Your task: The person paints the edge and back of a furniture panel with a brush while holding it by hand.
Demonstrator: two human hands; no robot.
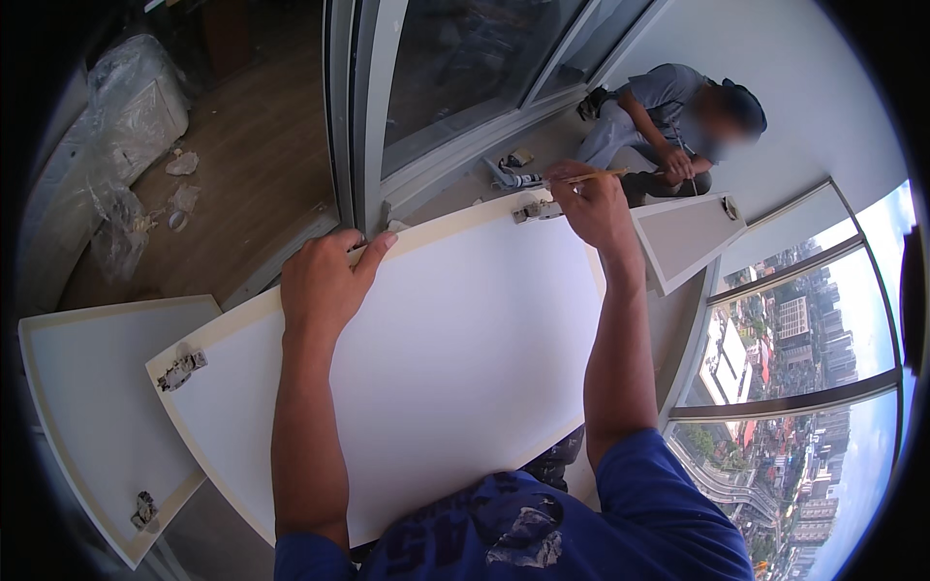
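White cabinet door (436, 358) steadied at its far edge by flat left hand (325, 281); right hand (591, 203) pinching thin brush (596, 175) beside the door's hinge (536, 210), mid-painting; next, likely steady strokes along that edge

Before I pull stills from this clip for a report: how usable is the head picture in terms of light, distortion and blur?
Head view: strong fisheye, so the white panel edges and window frame bow, and the corners are black; daylight is bright and even, with the city outside slightly washed out; the left hand and right hand with its thin brush are sharp; the crouching person's face is blurred.
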